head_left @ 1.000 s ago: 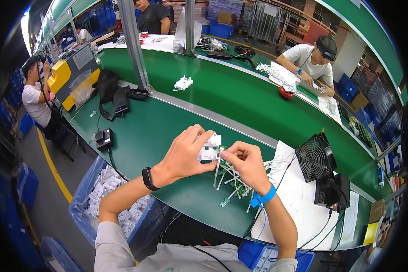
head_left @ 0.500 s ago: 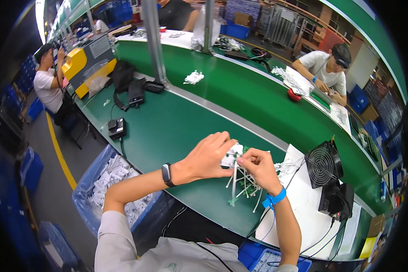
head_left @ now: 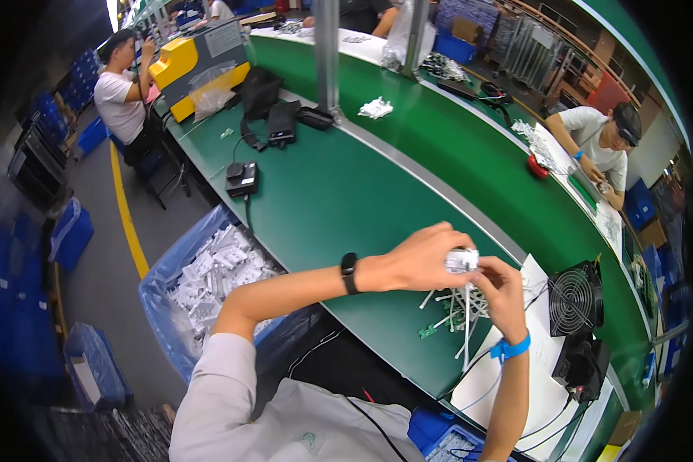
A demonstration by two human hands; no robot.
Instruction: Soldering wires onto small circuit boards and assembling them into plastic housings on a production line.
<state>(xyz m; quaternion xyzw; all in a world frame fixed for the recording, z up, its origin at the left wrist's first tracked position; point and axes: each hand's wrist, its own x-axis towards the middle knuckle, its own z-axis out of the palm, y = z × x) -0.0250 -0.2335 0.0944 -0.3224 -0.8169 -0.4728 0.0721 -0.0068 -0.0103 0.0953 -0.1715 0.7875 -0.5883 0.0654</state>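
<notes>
Two bare hands meet over the green workbench, with a small white plastic part between their fingers. Taking that part as the clock's centre, the left hand comes in from nine o'clock, its fingers bent around the part and grasping it, with the fingertips near twelve. The right hand sits at four o'clock, thumb and forefinger bent in against the part's near right edge; whether they pinch the part itself or a wire on it, I cannot tell.

Toward six o'clock, just below the hands, lies a tangle of white wires with small green circuit boards among them. A black fan stands between three and four o'clock, and a white sheet spreads out toward five. Well apart at nine o'clock, a blue-lined bin holds many white plastic pieces. A black box rests on the bench toward ten.
</notes>
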